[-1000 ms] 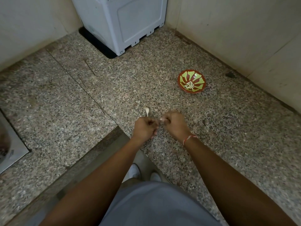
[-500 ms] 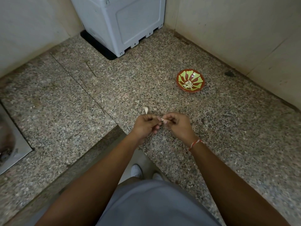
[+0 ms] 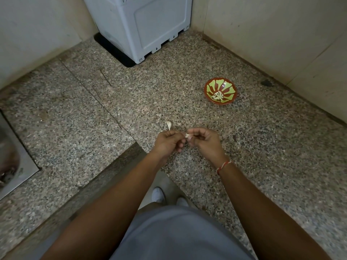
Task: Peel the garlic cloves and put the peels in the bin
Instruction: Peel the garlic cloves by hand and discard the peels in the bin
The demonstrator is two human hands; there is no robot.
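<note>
From the head view, we're looking down at our own two hands over the speckled stone desk [image 3: 281, 147], and the gap between them has opened up since half a second ago. Back then the knuckles were nearly touching; now the left hand [image 3: 168, 142] has drawn toward nine o'clock and the right hand [image 3: 203, 141] toward three. Between them sits the garlic clove [image 3: 187, 136], pale and small, pinched at the right hand's fingertips. The left fingers are curled together too, and they seem to be pulling away a strip of skin, though the peel itself is too small for us to make out. We read that as the skin coming off this clove, so the peeling step is well under way and the trip to the bin hasn't started.

Now the count. Two hands, both curled tight. One clove in the grip. One more unpeeled clove [image 3: 168, 125] lying on the desk just beyond the left hand, at about eleven o'clock from it. One red and green bowl [image 3: 220, 85] farther out at one o'clock, well apart from the hands, holding a little heap of pale pieces [image 3: 217, 95], too many and too small to number. One grey appliance [image 3: 139, 25] in the corner at twelve o'clock. One steel sink edge [image 3: 16, 166] at nine. No bin in sight.
</note>
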